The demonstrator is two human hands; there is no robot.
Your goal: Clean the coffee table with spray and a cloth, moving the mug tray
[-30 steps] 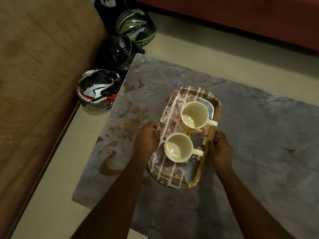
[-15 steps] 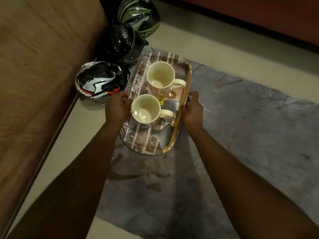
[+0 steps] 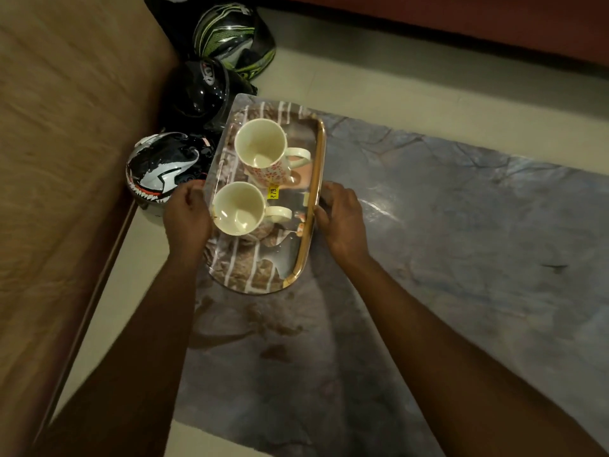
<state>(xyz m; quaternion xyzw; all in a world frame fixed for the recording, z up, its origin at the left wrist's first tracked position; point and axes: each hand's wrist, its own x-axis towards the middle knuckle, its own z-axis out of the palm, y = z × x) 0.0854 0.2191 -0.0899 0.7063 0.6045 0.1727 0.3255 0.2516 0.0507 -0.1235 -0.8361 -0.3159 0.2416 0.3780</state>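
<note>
Holding the tray (image 3: pixel 263 265) by its two long rims, the left hand (image 3: pixel 186 214) curls its grip over the 9 o'clock edge and the right hand (image 3: pixel 342 219) clasps the gold 3 o'clock edge. The tray sits at the surface's (image 3: pixel 461 242) far-left corner, its left side hanging past the edge; whether it is lifted or resting cannot be told.

It looks stiff, glossy and probably slick, so a mid-rim hold on both sides suits it — level carrying matters more than strength. Two empty mugs (image 3: pixel 239 208) stand loose on it, the far one (image 3: pixel 263 150) taller, both handles toward 3 o'clock. They are likely ceramic, breakable, and free to slide if the tray tips.

Three helmets crowd the floor at 10 to 12 o'clock: a white-and-black one (image 3: pixel 158 166) just beside the left hand, a black one (image 3: pixel 197 90), a green-streaked one (image 3: pixel 234 37). A sofa (image 3: pixel 66 159) fills the 9 o'clock side. Brown stains (image 3: pixel 273 328) mark the surface near the tray — no spray or cloth shows.
</note>
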